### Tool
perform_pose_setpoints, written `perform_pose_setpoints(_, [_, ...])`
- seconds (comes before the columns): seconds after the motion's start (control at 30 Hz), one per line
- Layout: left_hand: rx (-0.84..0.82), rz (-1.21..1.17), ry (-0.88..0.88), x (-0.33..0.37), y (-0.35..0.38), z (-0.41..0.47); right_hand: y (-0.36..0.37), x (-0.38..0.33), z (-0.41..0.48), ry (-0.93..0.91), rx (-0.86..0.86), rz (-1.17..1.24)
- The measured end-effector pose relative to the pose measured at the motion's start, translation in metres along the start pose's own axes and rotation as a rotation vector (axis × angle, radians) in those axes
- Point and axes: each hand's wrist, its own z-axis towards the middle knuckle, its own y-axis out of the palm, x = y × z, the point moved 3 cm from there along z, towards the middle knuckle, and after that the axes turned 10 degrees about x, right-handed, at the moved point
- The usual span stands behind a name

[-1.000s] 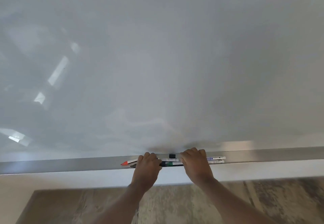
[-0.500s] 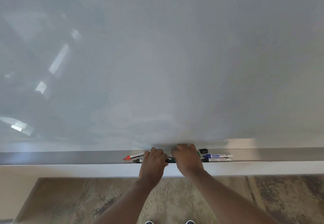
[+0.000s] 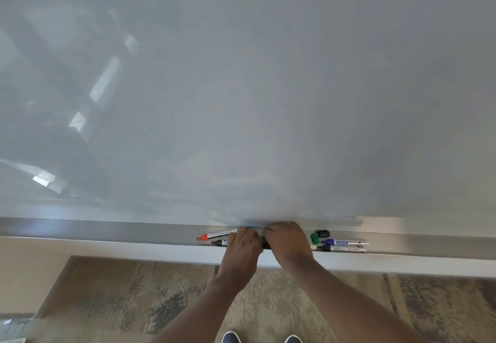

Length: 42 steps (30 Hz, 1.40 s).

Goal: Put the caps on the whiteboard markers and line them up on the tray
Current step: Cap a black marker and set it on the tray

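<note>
The metal tray runs along the foot of the whiteboard. My left hand is closed over a black-tipped marker, whose tip pokes out to the left. Touching it, my right hand is closed over a second marker, of which only a dark end shows between the hands. A red-capped marker lies behind the left hand. To the right lie a loose green cap, a loose black cap, a blue marker and a black marker.
The whiteboard fills the upper view, close in front of me. A white ledge runs below the tray. Patterned carpet and my two shoes are at the bottom.
My right hand slid left until it met the left hand, uncovering the green cap, the black cap and the two markers on the right. The view tilted down a little.
</note>
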Motion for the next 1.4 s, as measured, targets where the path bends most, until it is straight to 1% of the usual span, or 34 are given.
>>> perform_pose_setpoints(0.13, [0.035,-0.027,-0.037,-0.006,-0.006,-0.003,0.001,-0.003,0.002,-0.015,-0.022,-0.045])
perform_pose_setpoints(0.23, [0.061,-0.026,-0.014,-0.007,-0.010,-0.006,0.002,-0.005,0.003,-0.022,0.001,-0.037])
perform_pose_setpoints(0.33, [0.130,-0.070,-0.014,-0.007,-0.020,-0.005,0.000,-0.005,0.002,-0.022,0.016,-0.030])
perform_pose_setpoints(0.4, [0.199,-0.145,-0.117,-0.011,-0.029,-0.003,-0.002,-0.004,-0.002,-0.017,0.032,-0.020])
perform_pose_setpoints(0.5, [0.289,-0.382,-0.350,-0.024,-0.043,-0.006,-0.009,0.002,-0.010,-0.019,0.134,0.010])
perform_pose_setpoints(0.6, [0.262,-0.588,-0.513,-0.038,-0.056,-0.012,-0.021,0.011,-0.020,-0.009,0.256,0.056])
perform_pose_setpoints(0.73, [0.224,-0.940,-0.760,-0.049,-0.074,-0.015,-0.040,0.017,-0.037,0.039,0.357,0.156])
perform_pose_setpoints(0.8, [0.222,-1.131,-0.820,-0.044,-0.083,-0.016,-0.053,0.014,-0.046,0.055,0.386,0.232])
perform_pose_setpoints(0.97, [0.176,-1.403,-0.834,-0.025,-0.099,-0.022,-0.080,0.004,-0.068,0.076,0.395,0.447])
perform_pose_setpoints(1.13, [0.155,-1.412,-0.763,-0.010,-0.114,-0.023,-0.094,-0.001,-0.080,0.061,0.380,0.599])
perform_pose_setpoints(1.27, [0.151,-1.415,-0.732,-0.003,-0.121,-0.022,-0.099,-0.004,-0.086,0.053,0.390,0.616])
perform_pose_setpoints(1.4, [0.134,-1.432,-0.705,0.000,-0.125,-0.023,-0.102,-0.008,-0.092,0.081,0.379,0.624])
